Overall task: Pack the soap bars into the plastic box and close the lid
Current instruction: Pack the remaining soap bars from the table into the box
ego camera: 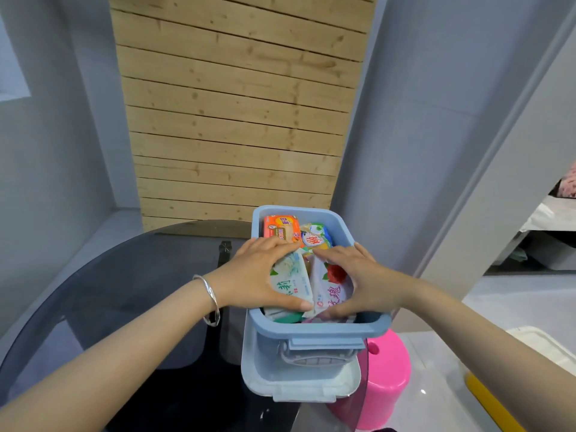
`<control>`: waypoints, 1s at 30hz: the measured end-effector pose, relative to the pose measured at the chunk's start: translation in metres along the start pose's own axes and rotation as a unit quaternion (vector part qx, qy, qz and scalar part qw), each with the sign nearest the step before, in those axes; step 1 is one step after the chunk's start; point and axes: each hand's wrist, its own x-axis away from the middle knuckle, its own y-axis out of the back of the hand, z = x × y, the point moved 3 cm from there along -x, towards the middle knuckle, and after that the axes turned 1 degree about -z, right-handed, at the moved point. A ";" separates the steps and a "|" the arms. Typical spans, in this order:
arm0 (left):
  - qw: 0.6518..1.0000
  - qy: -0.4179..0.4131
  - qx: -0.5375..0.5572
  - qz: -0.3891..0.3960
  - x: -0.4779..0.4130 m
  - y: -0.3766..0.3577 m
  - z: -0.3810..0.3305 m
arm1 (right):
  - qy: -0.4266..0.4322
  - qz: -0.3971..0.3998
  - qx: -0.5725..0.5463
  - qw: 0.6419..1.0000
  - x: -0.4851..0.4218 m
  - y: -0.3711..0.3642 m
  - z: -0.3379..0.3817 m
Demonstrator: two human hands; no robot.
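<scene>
We see the left hand (258, 275) curled round a green-and-white soap bar (291, 283), fingers over its far end and thumb hooked under its near end. Just beside it, the right hand (363, 280) grips a rose-printed soap bar (330, 286) in the same way. The two wrapped bars lean against each other, tilted, with their near ends down inside the plastic box (318, 328). Our hands cover much of both wrappers, and we cannot read the print in full.

Beyond our fingertips, an orange soap bar (280, 229) and a blue-and-yellow soap bar (315, 237) lie in the far half of the box. More packets show under the two held bars, but only their edges are visible. The box's near wall hides what is below them.

The lid (299, 380) is off, lying hollow side up at the box's near end. We cannot tell whether the box stands in it or just behind it. Both rest on a dark glass counter (124, 291), whose edges run out of view. A silver bangle (212, 302) circles the left wrist. Below the counter's edge on the right stands a pink stool (388, 378), partly seen through the glass. A wooden slat panel (240, 104) rises behind.
</scene>
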 end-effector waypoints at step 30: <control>0.723 0.226 0.644 -0.109 -0.015 -0.030 0.023 | -0.108 -0.074 -0.807 0.576 0.001 -0.036 -0.019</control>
